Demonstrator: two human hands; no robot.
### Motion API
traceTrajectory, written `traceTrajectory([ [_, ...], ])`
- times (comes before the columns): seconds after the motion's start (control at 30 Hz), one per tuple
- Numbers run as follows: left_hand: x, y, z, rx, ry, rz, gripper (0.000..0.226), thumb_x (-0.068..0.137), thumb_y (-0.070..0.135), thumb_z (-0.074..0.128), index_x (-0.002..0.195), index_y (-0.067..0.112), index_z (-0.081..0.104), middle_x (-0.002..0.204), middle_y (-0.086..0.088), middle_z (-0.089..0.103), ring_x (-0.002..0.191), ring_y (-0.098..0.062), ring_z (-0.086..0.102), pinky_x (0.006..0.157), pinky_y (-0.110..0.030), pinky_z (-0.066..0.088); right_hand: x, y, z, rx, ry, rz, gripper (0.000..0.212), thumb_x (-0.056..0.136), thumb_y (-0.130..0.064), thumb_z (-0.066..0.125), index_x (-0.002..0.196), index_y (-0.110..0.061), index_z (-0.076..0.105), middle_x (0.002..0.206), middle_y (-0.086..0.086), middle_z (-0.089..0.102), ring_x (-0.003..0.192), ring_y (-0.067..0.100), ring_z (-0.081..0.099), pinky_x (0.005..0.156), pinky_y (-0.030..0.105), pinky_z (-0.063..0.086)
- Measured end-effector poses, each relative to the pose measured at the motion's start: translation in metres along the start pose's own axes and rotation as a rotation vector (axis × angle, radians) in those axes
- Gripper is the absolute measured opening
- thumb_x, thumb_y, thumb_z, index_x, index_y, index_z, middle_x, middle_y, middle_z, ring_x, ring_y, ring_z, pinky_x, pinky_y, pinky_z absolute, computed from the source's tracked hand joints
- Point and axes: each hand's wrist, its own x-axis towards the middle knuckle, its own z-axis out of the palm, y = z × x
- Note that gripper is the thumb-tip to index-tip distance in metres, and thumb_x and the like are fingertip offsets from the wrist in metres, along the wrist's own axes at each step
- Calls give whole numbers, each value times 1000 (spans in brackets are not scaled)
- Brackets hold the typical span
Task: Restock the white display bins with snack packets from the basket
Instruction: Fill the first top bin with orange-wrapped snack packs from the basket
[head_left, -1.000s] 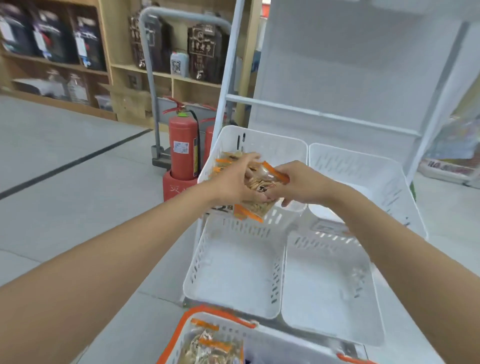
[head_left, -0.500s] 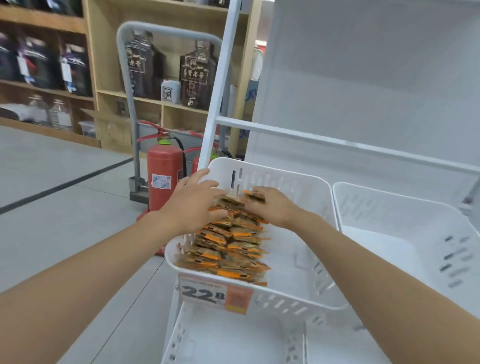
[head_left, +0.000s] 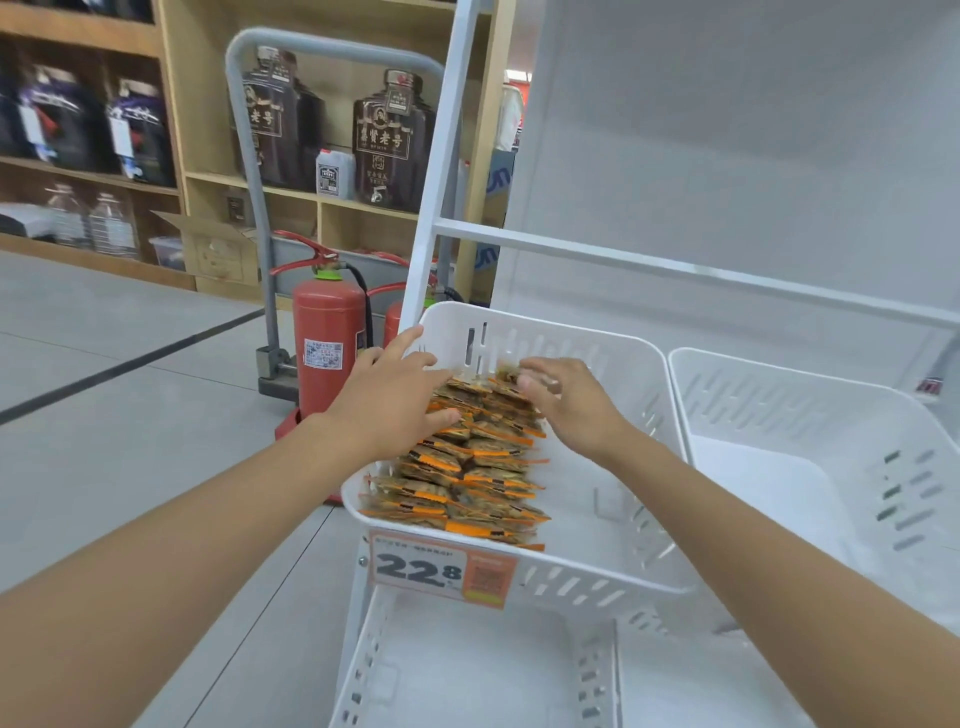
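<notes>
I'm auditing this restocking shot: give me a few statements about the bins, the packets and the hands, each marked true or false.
1. The snack packets lie in the bin that carries the 22.8 price tag. True.
2. The packets fill the right half of that bin. False: they are stacked along its left side, and the right side is bare.
3. The neighbouring bin on the right holds packets too. False: none show in it.
4. Both hands are at the packets. True: the left hand touches the row's left side, and the right hand holds its far end.
5. A red fire extinguisher stands on the floor left of the bin. True.
</notes>
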Motion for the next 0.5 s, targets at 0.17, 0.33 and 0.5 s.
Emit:
traceTrajectory([
  [0.17, 1, 0, 1, 13, 4, -5, 60, 95, 62, 41, 146, 30, 43, 155, 2, 36, 151, -19, -2, 117, -50, 15, 3, -15, 1, 36, -67, -11, 57, 87, -52, 62, 134, -19, 58, 131, 8, 54, 119, 23, 54, 103, 35, 44],
  [0.33, 2, 0, 1, -56, 44, 4, 55, 94, 57, 49, 144, 36, 43, 155, 5, 35, 151, -18, 2, 120, -53, 1, 6, -3, -4, -210, -41, -84, 24, 94, -20, 62, 115, -11, 71, 111, 14, 63, 103, 28, 59, 93, 36, 44],
  [0.5, 0, -1, -2, -50, 28, 60, 46, 95, 52, 52, 140, 45, 44, 155, 9, 34, 151, -16, 2, 120, -53, -3, 2, -7, -16, 32, -169, 49, 50, 79, -39, 77, 123, -19, 64, 117, -6, 51, 107, 11, 50, 89, 25, 40],
])
